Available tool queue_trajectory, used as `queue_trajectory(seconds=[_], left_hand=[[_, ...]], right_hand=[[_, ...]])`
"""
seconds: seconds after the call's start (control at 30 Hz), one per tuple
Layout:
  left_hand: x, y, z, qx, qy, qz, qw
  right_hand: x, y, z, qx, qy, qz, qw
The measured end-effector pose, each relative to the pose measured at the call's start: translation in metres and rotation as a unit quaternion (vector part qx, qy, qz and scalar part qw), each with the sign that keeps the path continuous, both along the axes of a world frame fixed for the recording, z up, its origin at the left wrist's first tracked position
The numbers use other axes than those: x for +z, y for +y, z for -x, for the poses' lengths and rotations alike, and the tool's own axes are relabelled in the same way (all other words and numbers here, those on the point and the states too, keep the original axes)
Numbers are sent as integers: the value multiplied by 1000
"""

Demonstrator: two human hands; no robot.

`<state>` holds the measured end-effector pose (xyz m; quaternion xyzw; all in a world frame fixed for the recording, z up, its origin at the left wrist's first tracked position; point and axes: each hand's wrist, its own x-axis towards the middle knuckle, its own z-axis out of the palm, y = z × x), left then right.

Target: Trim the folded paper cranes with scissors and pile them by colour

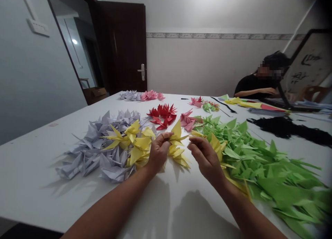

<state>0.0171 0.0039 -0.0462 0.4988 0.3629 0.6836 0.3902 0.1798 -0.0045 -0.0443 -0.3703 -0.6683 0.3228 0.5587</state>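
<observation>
My left hand [158, 151] pinches a yellow origami crane [176, 132] between thumb and fingers, just above the table. One pointed end of the crane reaches toward my right hand [204, 156]. That hand's thumb and fingertips are pressed together beside this point; whether they grip it or something small is hidden. Below the held crane lies another yellow folded crane [178, 156]. To the left, several yellow cranes [140, 149] rest against a heap of pale lavender cranes [114, 163]. More yellow cranes [217, 145] lie partly behind my right hand, next to a big green heap [259, 163].
Red cranes [163, 114] and pink cranes [188, 121] sit farther back on the white table [77, 204]. Black strands [287, 128] lie at right. A person [255, 85] in black sits at the far right beside a dark-framed panel [306, 63]. A dark door [124, 45] stands behind.
</observation>
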Motion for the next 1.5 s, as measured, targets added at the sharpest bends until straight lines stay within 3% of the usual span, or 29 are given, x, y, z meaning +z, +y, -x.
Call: queue_trajectory(seconds=[0.1, 0.27, 0.4, 0.5, 0.63, 0.87, 1.1, 1.3, 1.4, 1.5], left_hand=[[5, -4, -3, -24, -36, 16, 999], [7, -1, -7, 23, -37, 22, 999], [4, 3, -5, 39, -25, 16, 999], [0, 1, -5, 45, 23, -14, 999], [-5, -6, -8, 64, 142, -143, 977], [0, -13, -10, 125, 266, -262, 919], [5, -13, -9, 144, 323, -333, 874], [0, -12, -9, 115, 279, -290, 908], [0, -8, -9, 111, 190, -184, 958], [8, -4, -9, 59, 35, -46, 997]], right_hand=[[1, -1, 1, 15, -20, -55, 998], [13, -7, -2, -12, -85, -102, 991], [15, -9, -4, 14, -111, -109, 988], [11, -8, 0, 36, -106, -60, 992], [8, -7, 7, 75, -29, 64, 995], [20, -15, 14, 100, 118, 261, 953], [24, -16, 12, 114, 158, 309, 931], [20, -12, 11, 128, 167, 313, 926], [25, -12, 7, 152, 181, 304, 923], [33, -11, 2, 141, 228, 271, 925]])
